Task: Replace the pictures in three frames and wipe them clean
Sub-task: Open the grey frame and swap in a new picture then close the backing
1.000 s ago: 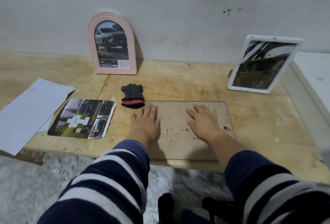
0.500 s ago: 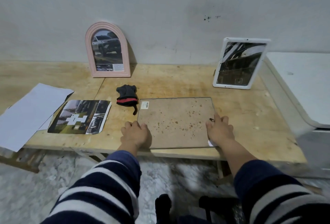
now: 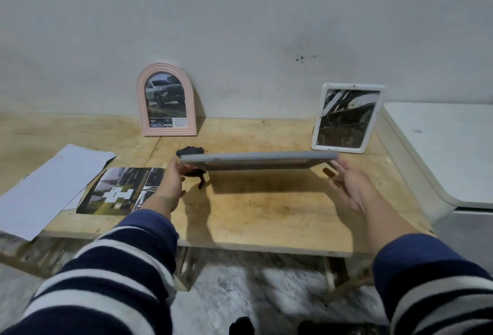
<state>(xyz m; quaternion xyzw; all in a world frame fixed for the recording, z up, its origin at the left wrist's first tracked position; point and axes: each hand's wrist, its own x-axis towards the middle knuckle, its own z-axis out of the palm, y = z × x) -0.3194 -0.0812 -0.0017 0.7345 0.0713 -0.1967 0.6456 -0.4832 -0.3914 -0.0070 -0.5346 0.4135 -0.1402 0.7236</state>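
A flat grey picture frame (image 3: 258, 158) hangs level above the wooden table (image 3: 266, 217), seen edge-on. My left hand (image 3: 170, 182) grips its left end. My right hand (image 3: 349, 188), palm open and fingers spread, presses against its right end from below. A pink arched frame (image 3: 166, 101) with a car picture leans on the wall at the back left. A white rectangular frame (image 3: 346, 118) with a dark picture leans at the back right. A black and red cloth (image 3: 189, 151) lies behind the lifted frame, partly hidden. A loose printed picture (image 3: 120, 190) lies left of my left hand.
White paper sheets (image 3: 45, 188) overhang the table's left front edge. A white cabinet or appliance (image 3: 440, 147) stands against the table's right side. The wall runs directly behind the leaning frames.
The frame lay face down on the table under my hands. My hands slid to its left and right ends and raised it off the table. The camera has pulled back.
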